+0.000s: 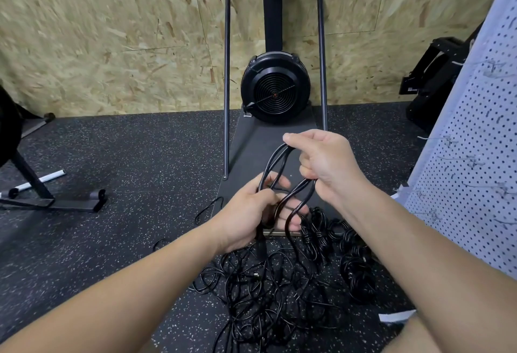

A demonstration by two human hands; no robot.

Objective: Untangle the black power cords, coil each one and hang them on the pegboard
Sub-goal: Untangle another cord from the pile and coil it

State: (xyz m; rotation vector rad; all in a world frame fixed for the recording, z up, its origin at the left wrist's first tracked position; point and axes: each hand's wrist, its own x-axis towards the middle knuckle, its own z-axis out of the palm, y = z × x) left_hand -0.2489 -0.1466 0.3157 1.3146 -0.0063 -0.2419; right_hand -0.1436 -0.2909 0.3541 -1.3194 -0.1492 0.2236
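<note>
I hold a black power cord [275, 162] folded into several loops between both hands. My left hand [251, 213] grips the lower ends of the loops. My right hand [324, 162] pinches the top of the loops and curls round the strands that run down from it. A tangled heap of black cords [268, 291] lies on the floor below my hands. Coiled cord bundles [316, 232] lie to its right. The white pegboard [475, 157], with several metal hooks, stands at the right edge.
A black fan machine [275, 87] with a tall tube frame stands on a dark base plate straight ahead, against the chipboard wall. Black exercise-equipment legs [56, 199] lie at left. More black gear [436, 73] sits at right behind the pegboard. The floor is speckled rubber.
</note>
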